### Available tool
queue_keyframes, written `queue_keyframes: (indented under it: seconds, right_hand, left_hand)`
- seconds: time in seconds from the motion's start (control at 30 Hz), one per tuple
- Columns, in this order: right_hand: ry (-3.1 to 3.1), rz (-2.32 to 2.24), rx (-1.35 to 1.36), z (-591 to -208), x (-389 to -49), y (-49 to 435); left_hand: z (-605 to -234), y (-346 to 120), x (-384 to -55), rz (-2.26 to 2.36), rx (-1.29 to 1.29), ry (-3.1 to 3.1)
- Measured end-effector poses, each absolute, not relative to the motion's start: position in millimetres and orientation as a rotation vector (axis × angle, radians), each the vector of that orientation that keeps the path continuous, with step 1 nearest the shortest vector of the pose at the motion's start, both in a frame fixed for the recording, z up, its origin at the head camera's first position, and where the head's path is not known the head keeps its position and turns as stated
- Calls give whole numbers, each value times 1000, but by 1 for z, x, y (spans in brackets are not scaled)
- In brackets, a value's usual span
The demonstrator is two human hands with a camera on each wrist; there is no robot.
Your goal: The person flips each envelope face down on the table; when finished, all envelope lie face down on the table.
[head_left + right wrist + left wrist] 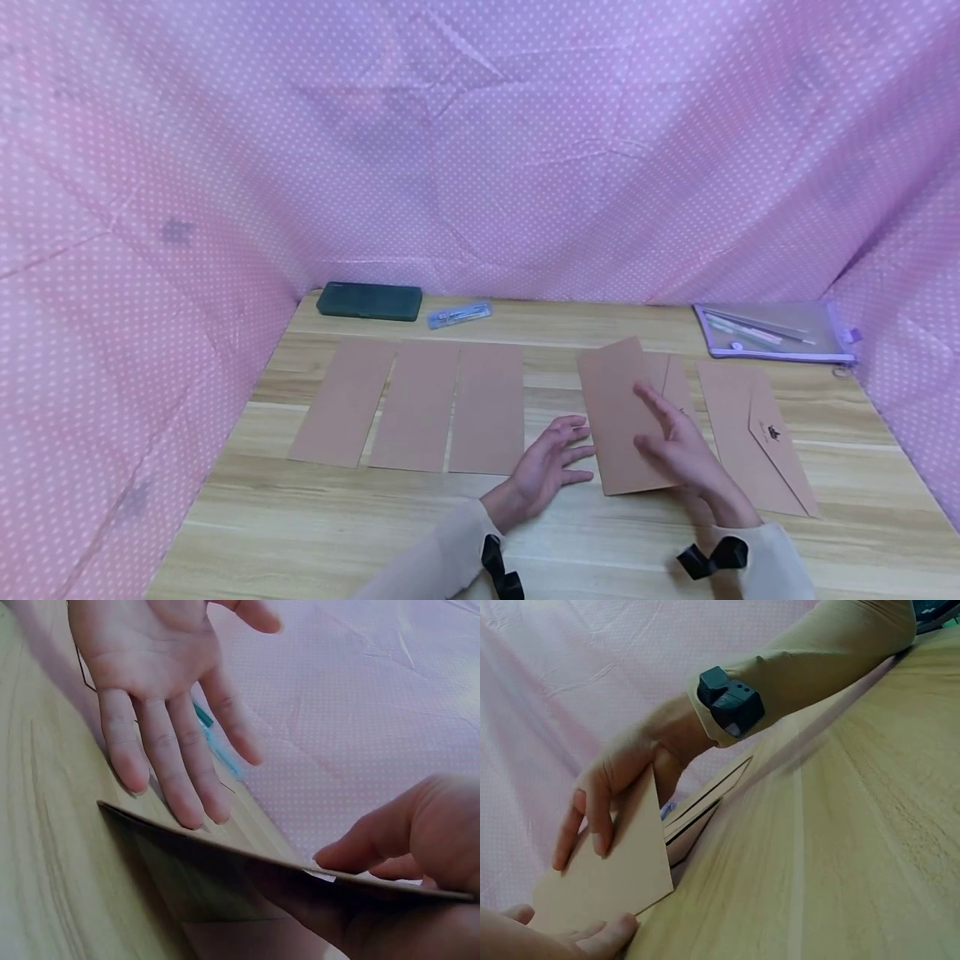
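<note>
My right hand [686, 454] grips a brown kraft envelope [615, 417], its plain side up in the head view. The right wrist view shows this envelope [217, 859] edge-on, raised off the table, with the thumb on one face and fingers on the other. My left hand [547, 467] is at the envelope's left edge, fingers straight and spread; in the right wrist view its palm [150, 656] faces the camera. Partly covered by the held envelope lies another envelope [677, 379]. To its right is an envelope [727, 425] with a pointed flap and a small black crown print.
Three plain-side-up envelopes [487, 408] lie in a row on the left of the wooden table [300, 517]. Along the back are a dark green case [369, 301], a small blue packet [459, 314] and a purple-edged pouch [795, 321] with pens. Pink dotted cloth [480, 167] hangs around.
</note>
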State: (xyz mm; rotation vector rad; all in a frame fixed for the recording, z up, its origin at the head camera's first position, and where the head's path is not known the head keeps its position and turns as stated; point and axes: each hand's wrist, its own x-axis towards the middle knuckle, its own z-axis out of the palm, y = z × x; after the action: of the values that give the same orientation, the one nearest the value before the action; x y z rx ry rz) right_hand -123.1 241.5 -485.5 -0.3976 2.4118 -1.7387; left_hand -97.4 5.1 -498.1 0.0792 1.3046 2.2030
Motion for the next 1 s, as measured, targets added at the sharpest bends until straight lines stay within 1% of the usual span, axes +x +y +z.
queue_keyframes:
  seconds: [0.13,0.43,0.63,1.0]
  right_hand:
    - [2437,-1735,-390,-485,-124,243]
    - [2446,-1821,-215,-478,-124,239]
    - [2415,-1912,-155,-478,-123,235]
    - [2336,-2026,-145,-480,-121,229]
  left_hand:
    - [-499,6,-97,2220,57,1364]
    - [-497,10,-96,2249,-10,1442]
    - [-499,14,-93,2252,12,1440]
    - [-502,14,-90,2285,50,1415]
